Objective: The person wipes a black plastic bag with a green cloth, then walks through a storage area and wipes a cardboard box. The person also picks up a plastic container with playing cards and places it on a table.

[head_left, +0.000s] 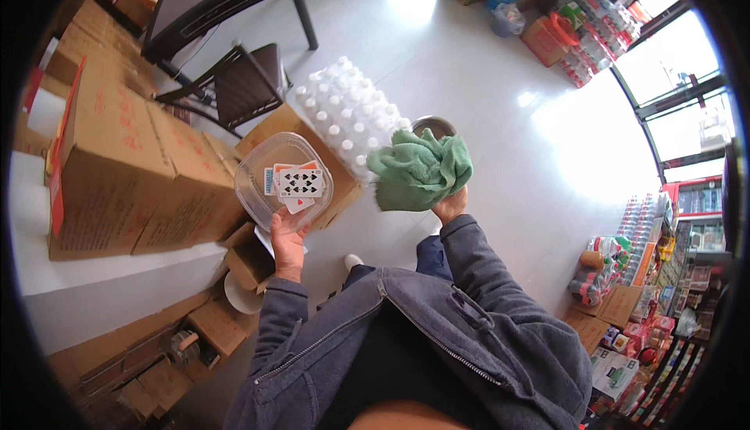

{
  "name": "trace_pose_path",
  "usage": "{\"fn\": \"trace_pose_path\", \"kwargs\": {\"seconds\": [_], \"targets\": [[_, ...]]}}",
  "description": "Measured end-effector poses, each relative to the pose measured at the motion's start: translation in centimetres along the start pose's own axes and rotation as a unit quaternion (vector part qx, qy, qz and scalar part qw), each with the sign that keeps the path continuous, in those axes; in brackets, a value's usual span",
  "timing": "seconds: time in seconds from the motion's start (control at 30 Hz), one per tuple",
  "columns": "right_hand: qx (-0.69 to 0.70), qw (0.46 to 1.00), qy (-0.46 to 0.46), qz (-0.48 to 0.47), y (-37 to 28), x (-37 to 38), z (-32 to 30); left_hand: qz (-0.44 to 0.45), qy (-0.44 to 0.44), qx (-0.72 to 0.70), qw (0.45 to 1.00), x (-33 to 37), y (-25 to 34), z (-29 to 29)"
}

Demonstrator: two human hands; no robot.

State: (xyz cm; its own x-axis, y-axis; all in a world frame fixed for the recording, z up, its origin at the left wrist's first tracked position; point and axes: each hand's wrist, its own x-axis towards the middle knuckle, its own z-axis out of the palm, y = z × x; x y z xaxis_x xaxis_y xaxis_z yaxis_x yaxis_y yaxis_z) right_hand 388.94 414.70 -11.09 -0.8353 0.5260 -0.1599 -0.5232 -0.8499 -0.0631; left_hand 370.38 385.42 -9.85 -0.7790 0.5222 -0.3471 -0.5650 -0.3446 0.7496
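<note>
My left hand (287, 244) grips the near rim of a clear plastic container (248, 189), fingers partly hidden beneath it. Inside lie several loose playing cards (301, 183), a spade card uppermost, with orange-red and blue ones under it. A bunched green cloth (422, 168) is held up in my right hand (451, 205), which shows only at the cloth's lower edge. Just beyond the cloth, part of a round metal bowl (434, 125) shows. The container and the cloth are apart from each other.
Large cardboard boxes (117, 164) stand along the left. Ahead sits a pack of white-capped bottles (344, 110), with a dark chair (238, 86) and a black table (219, 8) behind it. Packaged goods (609, 274) fill the right side, near glass doors (680, 78).
</note>
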Motion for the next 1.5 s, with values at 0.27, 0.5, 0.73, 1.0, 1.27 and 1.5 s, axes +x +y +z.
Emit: {"fn": "trace_pose_path", "kwargs": {"seconds": [0.27, 0.5, 0.73, 1.0, 1.27, 1.5], "targets": [[-0.052, 0.993, -0.065, -0.087, -21.3, -3.8, 0.2, 0.015, -0.016, 0.004, 1.000, 3.0, -8.2, 12.5], [-0.083, 0.987, -0.040, -0.129, -40.2, -7.0, 3.2, -0.022, 0.078, -0.087, 0.993, 6.4, -16.8, 25.5], [-0.116, 0.980, -0.061, -0.151, -46.9, -4.1, 7.4, 0.008, 0.092, -0.082, 0.992, 11.2, -18.4, 35.3], [-0.135, 0.977, -0.054, -0.155, -55.7, 5.0, 6.3, 0.038, 0.144, -0.128, 0.980, 20.6, -19.8, 42.0], [-0.282, 0.941, -0.005, -0.187, -70.1, 26.1, 5.6, 0.116, 0.142, -0.207, 0.961, 34.8, -20.6, 52.1], [-0.199, 0.971, -0.064, -0.119, -77.8, 43.9, 15.7, 0.141, 0.103, -0.246, 0.953, 45.6, -16.3, 63.6]]}}
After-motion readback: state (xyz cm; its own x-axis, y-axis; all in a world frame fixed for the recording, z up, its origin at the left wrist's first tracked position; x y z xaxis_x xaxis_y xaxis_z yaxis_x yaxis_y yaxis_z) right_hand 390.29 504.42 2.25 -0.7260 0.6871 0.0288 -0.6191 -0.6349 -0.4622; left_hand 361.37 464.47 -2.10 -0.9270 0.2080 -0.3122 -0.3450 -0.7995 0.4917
